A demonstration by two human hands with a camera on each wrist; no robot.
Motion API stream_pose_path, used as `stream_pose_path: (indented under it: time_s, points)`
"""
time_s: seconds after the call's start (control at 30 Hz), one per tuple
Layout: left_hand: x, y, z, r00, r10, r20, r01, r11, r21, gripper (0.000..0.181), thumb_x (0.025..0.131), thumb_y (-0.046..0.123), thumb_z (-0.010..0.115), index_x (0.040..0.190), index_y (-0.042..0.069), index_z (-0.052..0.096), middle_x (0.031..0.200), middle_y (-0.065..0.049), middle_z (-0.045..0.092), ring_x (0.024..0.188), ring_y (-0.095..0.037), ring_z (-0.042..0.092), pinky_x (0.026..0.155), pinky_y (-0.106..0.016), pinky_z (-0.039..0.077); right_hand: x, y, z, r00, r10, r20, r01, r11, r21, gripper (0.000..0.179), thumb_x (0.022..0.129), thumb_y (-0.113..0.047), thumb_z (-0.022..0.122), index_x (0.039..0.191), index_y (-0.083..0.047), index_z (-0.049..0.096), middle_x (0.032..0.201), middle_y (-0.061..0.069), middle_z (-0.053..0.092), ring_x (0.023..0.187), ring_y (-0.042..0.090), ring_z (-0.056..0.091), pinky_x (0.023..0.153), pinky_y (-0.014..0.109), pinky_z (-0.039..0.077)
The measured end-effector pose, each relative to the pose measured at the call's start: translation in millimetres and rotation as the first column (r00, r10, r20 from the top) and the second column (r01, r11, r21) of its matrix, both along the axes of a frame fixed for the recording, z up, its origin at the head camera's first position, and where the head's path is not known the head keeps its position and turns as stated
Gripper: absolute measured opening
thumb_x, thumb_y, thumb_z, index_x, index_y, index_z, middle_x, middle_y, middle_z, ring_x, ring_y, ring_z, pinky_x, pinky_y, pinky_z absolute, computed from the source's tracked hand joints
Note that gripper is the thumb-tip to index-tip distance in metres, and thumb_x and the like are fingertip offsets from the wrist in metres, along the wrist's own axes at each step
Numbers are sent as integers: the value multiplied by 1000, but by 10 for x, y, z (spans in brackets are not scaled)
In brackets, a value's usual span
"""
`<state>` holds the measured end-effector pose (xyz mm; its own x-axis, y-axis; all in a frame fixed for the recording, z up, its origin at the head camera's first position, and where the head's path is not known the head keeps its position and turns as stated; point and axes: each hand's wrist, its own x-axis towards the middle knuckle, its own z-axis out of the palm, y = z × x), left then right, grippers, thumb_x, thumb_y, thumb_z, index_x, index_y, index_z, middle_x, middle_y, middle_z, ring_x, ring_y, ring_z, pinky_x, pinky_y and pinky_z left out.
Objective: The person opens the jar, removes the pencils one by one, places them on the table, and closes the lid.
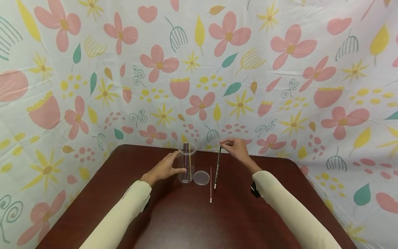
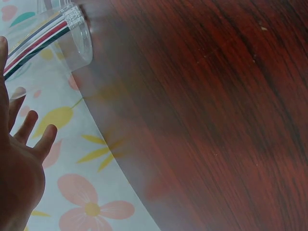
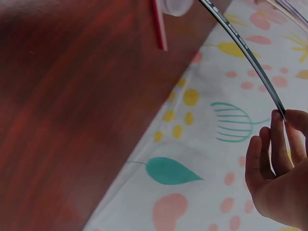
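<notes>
A clear plastic jar (image 1: 193,162) stands upright near the far side of the table with several pencils (image 1: 185,160) in it. My left hand (image 1: 164,168) holds the jar from the left, its thumb across the front. In the left wrist view the hand's (image 2: 21,163) outer fingers are spread apart. My right hand (image 1: 237,149) pinches a dark pencil (image 1: 218,168) by its upper tip, and the white eraser end points down. Just left of that pencil is a red pencil (image 1: 210,186), lying on the table with its white eraser toward me.
Beside the jar's base a round clear lid (image 1: 201,177) lies flat on the dark brown wooden table (image 1: 174,214). Behind the table's far edge hangs a white cloth (image 1: 199,69) printed with flowers and leaves.
</notes>
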<state>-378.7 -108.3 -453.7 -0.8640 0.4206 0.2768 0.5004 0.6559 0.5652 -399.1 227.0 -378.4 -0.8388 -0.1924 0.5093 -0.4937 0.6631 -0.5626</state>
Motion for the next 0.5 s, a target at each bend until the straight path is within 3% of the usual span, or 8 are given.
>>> stream_pose_path:
  time_s: [0.2, 0.5]
  points:
    - [1, -3, -4, 1000, 13, -1, -13, 1000, 2, 80, 78, 53, 74, 143, 26, 36, 136, -1, 46, 129, -18, 41, 102, -46, 39, -27, 28, -199, 1000, 2, -20, -2, 1000, 8, 14, 87, -15, 72, 97, -5, 75, 85, 11, 73, 81, 26, 71, 51, 30, 45]
    - [1, -8, 12, 1000, 3, 21, -3, 1000, 6, 80, 79, 55, 71, 144, 27, 35, 140, -5, 44, 130, -18, 40, 102, -48, 38, -50, 4, -426, 999, -36, 3, 36, 999, -10, 17, 89, -17, 69, 101, -6, 74, 94, 13, 72, 84, 28, 70, 61, 39, 53]
